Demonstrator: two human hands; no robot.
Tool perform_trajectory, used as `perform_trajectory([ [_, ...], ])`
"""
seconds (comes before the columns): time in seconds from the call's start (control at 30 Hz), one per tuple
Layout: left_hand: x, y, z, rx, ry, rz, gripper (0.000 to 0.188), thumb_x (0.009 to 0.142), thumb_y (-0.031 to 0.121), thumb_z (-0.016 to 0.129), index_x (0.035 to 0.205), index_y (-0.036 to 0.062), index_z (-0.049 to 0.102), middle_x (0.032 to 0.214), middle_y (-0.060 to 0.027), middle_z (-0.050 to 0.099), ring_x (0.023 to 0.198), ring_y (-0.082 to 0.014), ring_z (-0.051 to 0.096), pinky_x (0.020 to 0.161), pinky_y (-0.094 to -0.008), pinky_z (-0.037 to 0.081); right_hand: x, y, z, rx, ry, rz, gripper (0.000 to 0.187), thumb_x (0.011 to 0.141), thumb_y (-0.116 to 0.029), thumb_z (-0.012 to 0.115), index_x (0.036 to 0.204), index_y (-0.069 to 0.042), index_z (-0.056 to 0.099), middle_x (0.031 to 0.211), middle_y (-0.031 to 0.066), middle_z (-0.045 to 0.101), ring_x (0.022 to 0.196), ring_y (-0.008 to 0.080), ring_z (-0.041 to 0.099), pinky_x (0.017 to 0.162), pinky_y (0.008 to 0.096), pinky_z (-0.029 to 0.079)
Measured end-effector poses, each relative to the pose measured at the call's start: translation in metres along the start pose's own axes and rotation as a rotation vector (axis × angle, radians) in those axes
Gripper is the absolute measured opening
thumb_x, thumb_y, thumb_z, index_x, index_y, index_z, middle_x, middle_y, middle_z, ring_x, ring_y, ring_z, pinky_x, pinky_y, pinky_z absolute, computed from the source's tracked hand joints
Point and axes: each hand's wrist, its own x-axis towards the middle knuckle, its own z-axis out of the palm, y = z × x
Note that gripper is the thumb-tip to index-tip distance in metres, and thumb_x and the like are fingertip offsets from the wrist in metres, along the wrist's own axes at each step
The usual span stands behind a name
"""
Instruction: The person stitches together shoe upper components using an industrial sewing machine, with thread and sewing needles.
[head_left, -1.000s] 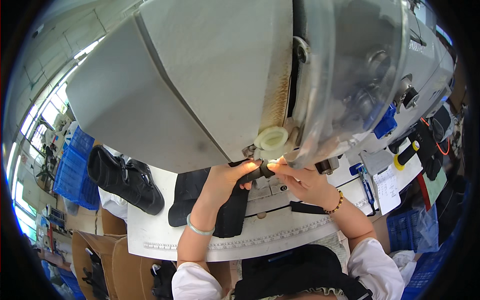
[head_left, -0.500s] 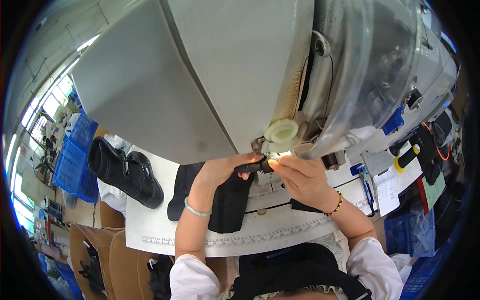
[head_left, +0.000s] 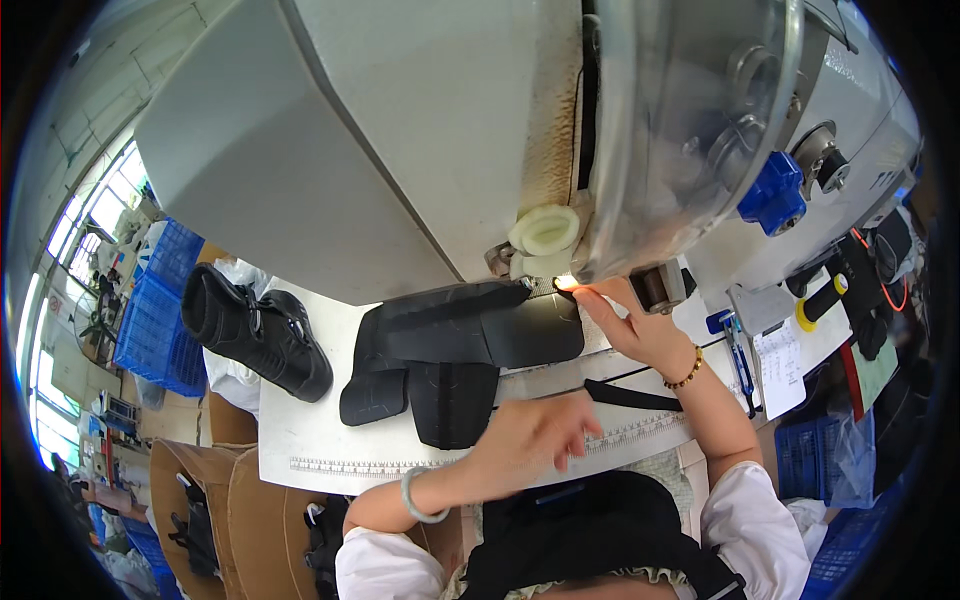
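Observation:
A sewing machine with a grey head fills the upper view. Under its needle area lies a black shoe-upper piece, spread flat with its several flaps to the left. My right hand pinches the far edge of this piece beside the lit needle area; the fingertips are partly hidden by the machine. My left hand is off the piece, over the table's front edge, its fingers loosely bent, apart and slightly blurred, with nothing seen in them. A narrow black strip lies on the table just beyond it.
A finished black boot stands on the table's left side. Blue tweezers or snips, a paper note and a yellow-ended black spool are at the right. A ruler strip runs along the front edge. Blue crates stand farther left.
My left hand has left the needle area and come toward me. The black shoe-upper piece now lies spread flat to the left. My right hand stays near the needle. The view has shifted slightly.

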Motion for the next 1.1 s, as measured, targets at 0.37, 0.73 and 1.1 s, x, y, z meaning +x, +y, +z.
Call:
perform_trajectory([
  [0.37, 0.074, 0.039, -0.088, 0.585, -0.098, -0.038, 0.048, 0.078, 0.045, 0.064, 0.101, 0.0028, 0.066, 0.099, -0.0087, 0.065, 0.093, -0.0153, 0.056, 0.085, -0.0228, 0.04, 0.009, 0.002, -0.001, 0.027, 0.007, -0.082, 0.02, 0.07, -0.014, 0.064, 0.089, -0.006, 0.062, 0.097, 0.0089, 0.058, 0.089, 0.0281, 0.049, 0.077, 0.0383, 0.039],
  [0.73, 0.084, 0.036, -0.097, 0.148, -0.162, -0.324, 0.039, 0.08, 0.031, 0.067, 0.102, -0.0006, 0.065, 0.096, -0.0046, 0.065, 0.087, -0.0097, 0.058, 0.08, -0.0192, 0.043, -0.019, -0.05, -0.091, -0.758, 0.313, -0.129, 0.012, 0.077, -0.007, 0.056, 0.087, -0.003, 0.063, 0.096, 0.0119, 0.063, 0.087, 0.0247, 0.059, 0.079, 0.0373, 0.041],
  [1.1, 0.091, 0.034, -0.092, -0.023, -0.066, -0.38, 0.03, 0.07, 0.022, 0.076, 0.088, 0.0004, 0.066, 0.08, -0.0057, 0.064, 0.063, -0.011, 0.06, 0.058, -0.0204, 0.049, -0.056, 0.118, -0.457, 0.06, 1.028, 0.423, 0.048, 0.095, -0.03, 0.045, 0.131, 0.002, 0.04, 0.133, 0.0109, 0.043, 0.124, 0.0191, 0.04, 0.107, 0.0318, 0.025],
])
